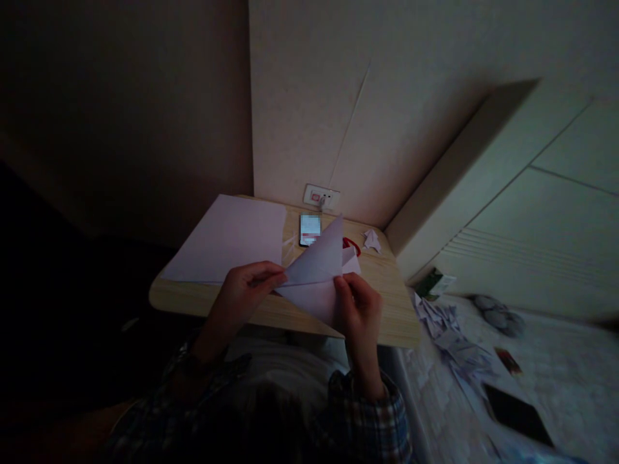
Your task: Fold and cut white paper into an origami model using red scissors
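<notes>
Between my two hands is a creased sheet of paper (316,264), held up over the front of a small wooden table (387,309). Its upper part rises to a point, and a crease line runs across its middle. My left hand (251,287) pinches the left corner between thumb and fingers. On the right edge, my right hand (358,303) grips the sheet with thumb and bent fingers. Partly behind the paper lie a phone (309,225) with a lit screen, a red-handled thing (355,245) and a white folded piece (351,260).
A large white paper stack (232,238) covers the table's left side. At the back right sits a small folded paper figure (372,240). A wall socket (322,196) is above the table. On the bed (435,399) lie several folded papers (459,345) and a dark flat device (517,412).
</notes>
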Available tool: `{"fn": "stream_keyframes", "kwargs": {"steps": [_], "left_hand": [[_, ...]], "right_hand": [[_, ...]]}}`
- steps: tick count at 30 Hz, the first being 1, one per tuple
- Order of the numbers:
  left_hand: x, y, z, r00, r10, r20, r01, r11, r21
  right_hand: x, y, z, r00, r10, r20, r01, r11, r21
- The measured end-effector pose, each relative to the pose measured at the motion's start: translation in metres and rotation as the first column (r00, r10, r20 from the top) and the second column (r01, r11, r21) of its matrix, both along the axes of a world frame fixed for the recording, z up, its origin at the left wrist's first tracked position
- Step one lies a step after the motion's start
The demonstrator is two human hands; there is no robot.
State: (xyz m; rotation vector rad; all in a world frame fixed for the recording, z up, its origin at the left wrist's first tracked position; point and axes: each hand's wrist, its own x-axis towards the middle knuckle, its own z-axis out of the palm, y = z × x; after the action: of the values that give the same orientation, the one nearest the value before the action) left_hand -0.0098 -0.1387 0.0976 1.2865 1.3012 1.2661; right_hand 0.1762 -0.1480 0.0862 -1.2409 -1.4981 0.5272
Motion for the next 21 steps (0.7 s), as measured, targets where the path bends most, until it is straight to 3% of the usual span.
{"fn": "stream_keyframes", "kwargs": {"steps": [12,21], "left_hand": [[-0.0009,0.0011,0.0010,0.996,-0.085,-0.016,0.084,0.995,-0.059],[0.0054,0.0066,-0.0068,0.993,-0.114,-0.028,0.112,0.992,-0.057]], "right_hand": [[-0.0024,0.0009,0.0007,0.998,-0.004,0.058,0.001,0.998,0.056],[-0.0052,0.0034,-0.0017,0.993,0.073,0.092,-0.077,0.996,0.047]]}}
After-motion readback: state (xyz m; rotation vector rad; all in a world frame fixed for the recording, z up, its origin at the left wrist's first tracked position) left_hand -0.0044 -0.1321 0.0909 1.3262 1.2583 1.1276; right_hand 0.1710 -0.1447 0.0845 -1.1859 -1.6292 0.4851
